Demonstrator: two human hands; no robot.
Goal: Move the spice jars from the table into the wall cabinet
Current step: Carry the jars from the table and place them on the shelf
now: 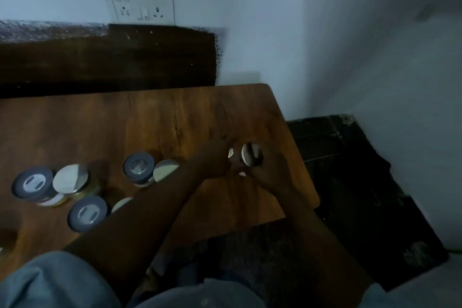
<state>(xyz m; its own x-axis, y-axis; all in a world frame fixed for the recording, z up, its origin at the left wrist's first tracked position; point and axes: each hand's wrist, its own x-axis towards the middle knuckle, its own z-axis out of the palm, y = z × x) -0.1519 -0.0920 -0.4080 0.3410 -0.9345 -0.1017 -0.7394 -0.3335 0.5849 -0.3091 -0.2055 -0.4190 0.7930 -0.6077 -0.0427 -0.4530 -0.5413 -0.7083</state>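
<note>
Both my hands meet over the right part of the wooden table (155, 122). My right hand (271, 170) curls around a spice jar (250, 155) with a pale lid. My left hand (215, 157) grips the same jar, or a second one beside it; blur hides which. Several more jars stand on the left half of the table: grey-lidded jars (138, 166) (33, 182) (87, 212) and silver-lidded jars (71, 179) (165, 170). My left forearm covers part of another jar (121, 204). The wall cabinet is not in view.
A dark wooden board (107, 57) leans against the wall behind the table. A white switch and socket plate (142, 1) is on the wall above it. A dark mat or box (350, 182) lies on the floor to the right of the table.
</note>
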